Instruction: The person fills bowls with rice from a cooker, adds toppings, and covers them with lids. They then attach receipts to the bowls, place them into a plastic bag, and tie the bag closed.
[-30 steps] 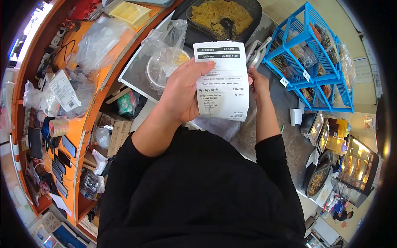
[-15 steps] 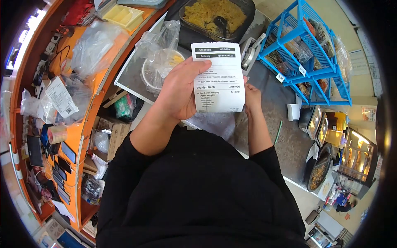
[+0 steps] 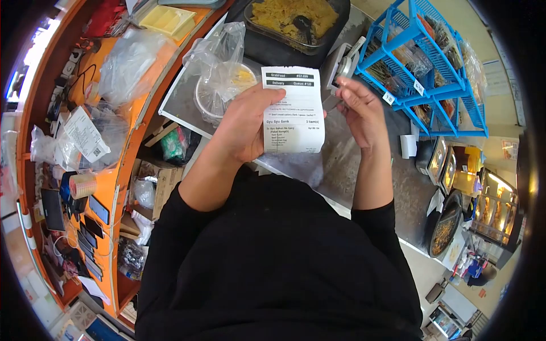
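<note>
My left hand (image 3: 244,122) grips the left edge of a printed white delivery receipt (image 3: 298,139), thumb on its front. The paper is upright and its heading faces me. To the right of it, my right hand (image 3: 364,111) is raised with thumb and fingers bent together around a small dark greyish piece whose kind I cannot make out. Behind my left hand stands a round white tub (image 3: 207,102) with a clear plastic bag (image 3: 219,54) over it. A metal device (image 3: 348,59) lies just beyond my right fingertips.
A tray of yellow food (image 3: 293,20) with a dark spoon sits at the back. Blue tiered baskets (image 3: 418,68) of packets stand to the right, near a dark pan (image 3: 446,227). An orange shelf (image 3: 122,187) with phones and bags runs along the left.
My right hand has come up from behind the receipt's right edge to beside it, fingers now bent and visible. The receipt, still in my left hand, has shifted slightly left.
</note>
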The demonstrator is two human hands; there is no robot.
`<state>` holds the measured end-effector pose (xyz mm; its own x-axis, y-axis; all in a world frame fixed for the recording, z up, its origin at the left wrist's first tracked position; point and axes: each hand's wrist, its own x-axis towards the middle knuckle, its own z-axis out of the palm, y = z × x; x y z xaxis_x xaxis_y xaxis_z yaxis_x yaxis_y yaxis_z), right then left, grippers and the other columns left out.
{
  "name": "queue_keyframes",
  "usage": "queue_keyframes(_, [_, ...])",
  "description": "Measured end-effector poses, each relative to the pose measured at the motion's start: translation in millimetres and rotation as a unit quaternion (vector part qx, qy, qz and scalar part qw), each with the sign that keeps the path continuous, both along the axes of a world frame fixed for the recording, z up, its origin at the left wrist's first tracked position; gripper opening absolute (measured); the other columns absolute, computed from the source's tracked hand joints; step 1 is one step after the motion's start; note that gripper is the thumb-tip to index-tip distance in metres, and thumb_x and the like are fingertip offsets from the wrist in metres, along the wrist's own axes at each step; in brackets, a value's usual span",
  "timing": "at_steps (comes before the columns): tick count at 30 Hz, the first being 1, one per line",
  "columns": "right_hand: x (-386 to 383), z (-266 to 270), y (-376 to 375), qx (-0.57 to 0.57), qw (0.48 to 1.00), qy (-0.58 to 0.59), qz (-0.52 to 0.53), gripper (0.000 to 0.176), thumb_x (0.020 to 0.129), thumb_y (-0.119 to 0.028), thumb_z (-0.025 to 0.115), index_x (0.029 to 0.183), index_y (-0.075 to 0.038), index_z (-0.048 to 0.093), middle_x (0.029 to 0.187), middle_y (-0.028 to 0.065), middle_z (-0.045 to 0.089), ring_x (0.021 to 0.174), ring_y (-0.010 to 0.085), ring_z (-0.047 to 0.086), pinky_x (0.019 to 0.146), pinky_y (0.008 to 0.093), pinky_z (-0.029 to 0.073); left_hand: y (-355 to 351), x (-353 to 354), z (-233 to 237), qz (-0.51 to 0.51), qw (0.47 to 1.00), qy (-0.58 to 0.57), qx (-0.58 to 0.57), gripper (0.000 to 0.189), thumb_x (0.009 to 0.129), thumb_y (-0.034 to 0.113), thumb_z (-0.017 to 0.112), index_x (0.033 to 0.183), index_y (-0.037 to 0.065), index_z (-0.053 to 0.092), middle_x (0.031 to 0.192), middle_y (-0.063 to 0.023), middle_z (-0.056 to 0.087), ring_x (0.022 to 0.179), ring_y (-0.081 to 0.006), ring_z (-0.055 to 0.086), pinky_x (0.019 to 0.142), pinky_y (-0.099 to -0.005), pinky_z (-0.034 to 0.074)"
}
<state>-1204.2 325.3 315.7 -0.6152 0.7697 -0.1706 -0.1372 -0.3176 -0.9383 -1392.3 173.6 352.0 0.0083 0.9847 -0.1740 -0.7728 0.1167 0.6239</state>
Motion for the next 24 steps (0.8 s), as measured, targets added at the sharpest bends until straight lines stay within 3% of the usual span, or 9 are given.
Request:
queue_keyframes(2, [-15.9, 33.1, -12.3, 0.063, 0.994, 0.084, 0.042, 0.032, 0.081, -0.010, 0.072, 0.111, -0.001, 0.064, 0.096, 0.0051, 0.067, 0.086, 0.0125, 0.063, 0.081, 0.0261, 0.049, -2.4, 3.1, -1.8, -0.012, 1.000, 0.015, -0.011, 0.042, 0.094, 0.018, 0.040, 0.124, -0.011, 0.046, 0.112, -0.0250, 0.062, 0.099, -0.0316, 0.065, 0.084, -0.0403, 0.055])
queue_keyframes(5, [-45.8, 46.9, -23.8, 0.114, 0.977, 0.023, 0.178, 0.030, 0.083, -0.006, 0.069, 0.112, -0.001, 0.063, 0.094, 0.0054, 0.068, 0.088, 0.0120, 0.064, 0.083, 0.0250, 0.049, -6.0, 2.8, -15.1, -0.035, 0.997, 0.038, -0.050, 0.039, 0.093, 0.017, 0.045, 0.123, -0.008, 0.048, 0.108, -0.0195, 0.063, 0.096, -0.0282, 0.066, 0.081, -0.0395, 0.055])
queue_keyframes(8, [-72.8, 18.2, -31.9, 0.099, 0.975, -0.062, 0.191, 0.029, 0.082, -0.005, 0.069, 0.111, 0.000, 0.063, 0.094, 0.0066, 0.068, 0.089, 0.0113, 0.063, 0.081, 0.0249, 0.050, -12.2, 1.5, -23.4, -0.023, 0.996, 0.029, -0.084, 0.034, 0.092, 0.008, 0.044, 0.124, -0.003, 0.043, 0.105, -0.0163, 0.062, 0.095, -0.0252, 0.065, 0.078, -0.0399, 0.055])
queue_keyframes(9, [-76.6, 7.3, -32.0, 0.087, 0.977, -0.050, 0.186, 0.029, 0.083, -0.005, 0.069, 0.110, 0.000, 0.063, 0.094, 0.0066, 0.068, 0.089, 0.0111, 0.063, 0.081, 0.0245, 0.051, -13.5, -2.0, -31.1, -0.028, 0.995, 0.041, -0.088, 0.033, 0.092, 0.008, 0.046, 0.124, -0.001, 0.046, 0.104, -0.0112, 0.062, 0.094, -0.0200, 0.063, 0.078, -0.0363, 0.054])
queue_keyframes(14, [-107.7, -30.4, -23.4, -0.019, 0.993, -0.014, 0.111, 0.026, 0.083, -0.007, 0.070, 0.108, -0.001, 0.064, 0.093, 0.0059, 0.068, 0.087, 0.0106, 0.064, 0.079, 0.0238, 0.051, -33.3, -12.7, -59.9, 0.021, 0.956, 0.270, -0.116, 0.029, 0.095, 0.011, 0.047, 0.119, -0.002, 0.055, 0.107, -0.0079, 0.063, 0.093, -0.0131, 0.060, 0.083, -0.0289, 0.049])
queue_keyframes(16, [-128.1, -47.2, -15.2, 0.013, 0.995, -0.035, 0.089, 0.025, 0.085, -0.013, 0.069, 0.104, 0.002, 0.066, 0.110, 0.0118, 0.063, 0.097, 0.0140, 0.061, 0.082, 0.0262, 0.050, -46.5, -17.6, -84.0, 0.053, 0.937, 0.333, -0.098, 0.028, 0.096, 0.013, 0.049, 0.117, -0.003, 0.057, 0.107, -0.0070, 0.063, 0.094, -0.0122, 0.060, 0.083, -0.0282, 0.048])
queue_keyframes(19, [-157.3, -61.4, -12.5, 0.049, 0.992, -0.053, 0.104, 0.029, 0.083, -0.019, 0.071, 0.099, 0.006, 0.069, 0.136, 0.0157, 0.045, 0.114, 0.0187, 0.053, 0.089, 0.0294, 0.046, -66.6, -27.2, -107.2, 0.053, 0.950, 0.288, -0.111, 0.028, 0.096, 0.016, 0.051, 0.115, -0.002, 0.059, 0.106, -0.0056, 0.064, 0.094, -0.0109, 0.059, 0.083, -0.0279, 0.047])
queue_keyframes(22, [-180.3, -88.9, -15.4, 0.132, 0.979, -0.113, 0.109, 0.026, 0.081, -0.014, 0.070, 0.099, 0.004, 0.070, 0.139, 0.0159, 0.043, 0.112, 0.0180, 0.054, 0.088, 0.0291, 0.046, -79.4, -38.1, -124.9, 0.055, 0.953, 0.274, -0.116, 0.028, 0.096, 0.017, 0.052, 0.116, -0.002, 0.058, 0.103, -0.0050, 0.065, 0.093, -0.0110, 0.059, 0.083, -0.0279, 0.047])
queue_keyframes(24, [-193.8, -104.5, -12.9, 0.192, 0.972, -0.120, 0.069, 0.035, 0.078, -0.013, 0.068, 0.110, 0.002, 0.066, 0.129, 0.0195, 0.051, 0.113, 0.0207, 0.054, 0.088, 0.0308, 0.045, -81.9, -40.1, -132.9, 0.060, 0.950, 0.289, -0.101, 0.027, 0.096, 0.016, 0.054, 0.115, -0.002, 0.059, 0.102, -0.0050, 0.065, 0.092, -0.0109, 0.060, 0.082, -0.0274, 0.048])
